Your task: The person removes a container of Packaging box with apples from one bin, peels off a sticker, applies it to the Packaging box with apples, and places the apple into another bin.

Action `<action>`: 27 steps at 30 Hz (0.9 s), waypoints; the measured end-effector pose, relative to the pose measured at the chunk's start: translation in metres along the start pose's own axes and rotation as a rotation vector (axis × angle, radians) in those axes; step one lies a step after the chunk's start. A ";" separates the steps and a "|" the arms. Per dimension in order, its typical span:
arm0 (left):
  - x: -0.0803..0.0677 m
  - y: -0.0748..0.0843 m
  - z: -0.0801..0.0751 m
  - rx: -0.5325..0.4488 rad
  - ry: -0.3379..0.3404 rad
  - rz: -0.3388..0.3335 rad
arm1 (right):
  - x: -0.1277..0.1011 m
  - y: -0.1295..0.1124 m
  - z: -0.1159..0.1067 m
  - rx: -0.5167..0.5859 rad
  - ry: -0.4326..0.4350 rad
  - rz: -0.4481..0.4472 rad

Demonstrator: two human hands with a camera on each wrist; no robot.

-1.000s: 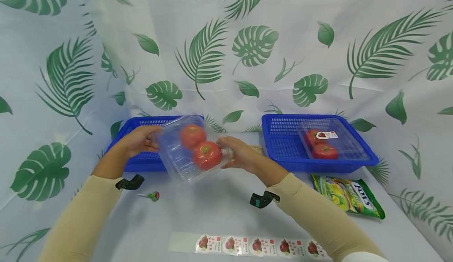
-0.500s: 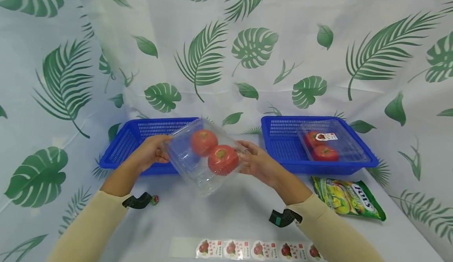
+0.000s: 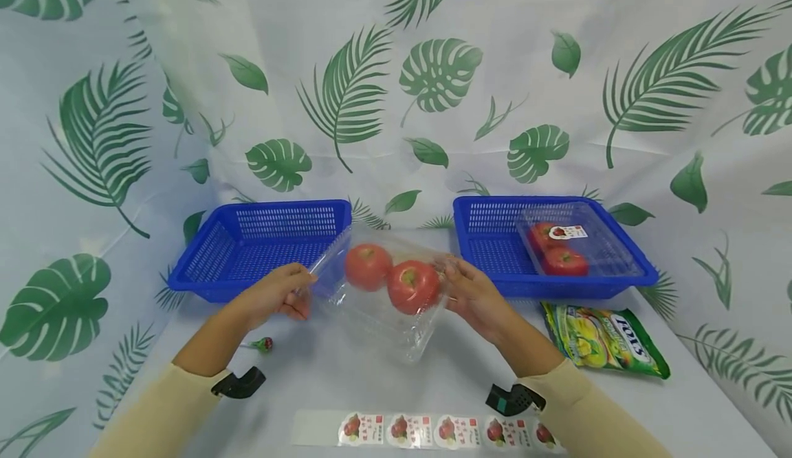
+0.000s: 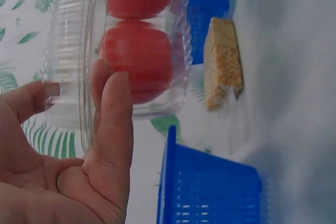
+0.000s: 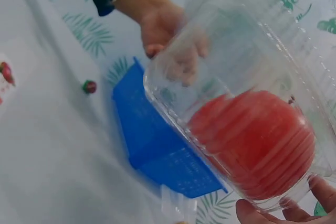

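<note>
A clear plastic clamshell box (image 3: 377, 331) with two red apples (image 3: 413, 286) inside is held tilted above the table. At its left edge my left hand (image 3: 269, 300) pinches the rim; in the left wrist view the thumb and fingers lie on either side of the plastic. My right hand (image 3: 479, 300) grips the box's right end, beside the nearer apple. From the right wrist view, the fingertips (image 5: 296, 211) curl round the end of the box. Whether the lid is fully closed I cannot tell.
Behind stand two blue baskets, the left basket (image 3: 272, 205) and the right basket (image 3: 551, 287), which holds a labelled apple box (image 3: 600, 255). A green candy bag (image 3: 609, 341), a lollipop (image 3: 265, 344) and a sticker strip (image 3: 318, 429) lie around. A tan crumbly bar (image 4: 224, 64) sits between the baskets.
Both hands have carried the box to the right and lower, toward me, and its tilt has changed. The left basket is now more exposed. Both hands still hold the box.
</note>
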State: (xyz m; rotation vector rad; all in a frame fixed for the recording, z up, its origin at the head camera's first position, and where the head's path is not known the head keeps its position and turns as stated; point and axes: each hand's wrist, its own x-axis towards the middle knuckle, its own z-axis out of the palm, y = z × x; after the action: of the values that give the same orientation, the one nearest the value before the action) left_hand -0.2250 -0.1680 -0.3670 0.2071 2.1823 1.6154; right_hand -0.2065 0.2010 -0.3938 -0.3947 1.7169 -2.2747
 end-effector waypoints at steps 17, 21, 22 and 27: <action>-0.005 -0.058 0.057 -0.138 -0.250 -0.067 | -0.003 -0.003 -0.017 -0.196 0.116 0.048; -0.006 -0.061 0.060 -0.133 -0.241 -0.065 | -0.002 0.000 -0.019 -0.196 0.113 0.087; -0.007 -0.061 0.059 -0.127 -0.234 -0.065 | -0.001 0.002 -0.020 -0.184 0.108 0.091; -0.010 -0.059 0.058 -0.090 -0.225 -0.060 | 0.004 0.016 -0.025 -0.106 0.136 0.120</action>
State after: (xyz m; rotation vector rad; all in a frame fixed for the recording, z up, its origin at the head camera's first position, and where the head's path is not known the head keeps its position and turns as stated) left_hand -0.1852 -0.1391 -0.4342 0.2799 1.9253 1.5721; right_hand -0.2185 0.2173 -0.4157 -0.1550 1.8791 -2.1762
